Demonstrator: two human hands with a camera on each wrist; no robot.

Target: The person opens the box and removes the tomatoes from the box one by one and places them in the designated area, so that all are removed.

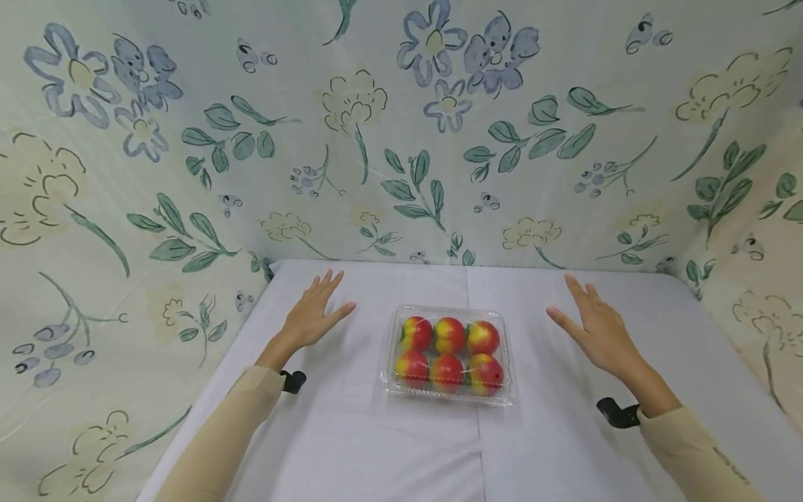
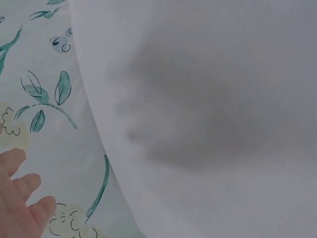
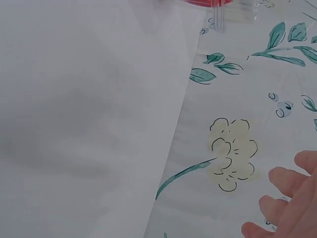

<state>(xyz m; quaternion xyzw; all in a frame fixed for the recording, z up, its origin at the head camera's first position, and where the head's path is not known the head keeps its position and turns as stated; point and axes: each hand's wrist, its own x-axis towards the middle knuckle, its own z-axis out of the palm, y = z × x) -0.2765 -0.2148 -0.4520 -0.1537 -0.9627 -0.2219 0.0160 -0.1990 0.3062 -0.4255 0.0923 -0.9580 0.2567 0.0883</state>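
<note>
A clear plastic clamshell box (image 1: 390, 378) sits mid-table in the head view, its lid down over two rows of round red-and-yellow fruits (image 1: 449, 336). To the left of it, my left hand (image 1: 307, 315) hovers over the cloth with straight, spread fingers and holds nothing. My right hand (image 1: 596, 331) is on the other side, likewise spread and holding nothing, apart from the box. Fingertips of the left hand (image 2: 22, 196) show in the left wrist view, those of the right hand (image 3: 292, 201) in the right wrist view. A corner of clear plastic (image 3: 219, 15) peeks in at the top there.
A white cloth (image 1: 376, 453) covers the table, with a seam running front to back. Floral fabric (image 1: 401, 125) hangs behind and at both sides, close to the table's edges. Black wrist mounts (image 1: 617, 413) sit at both sleeves.
</note>
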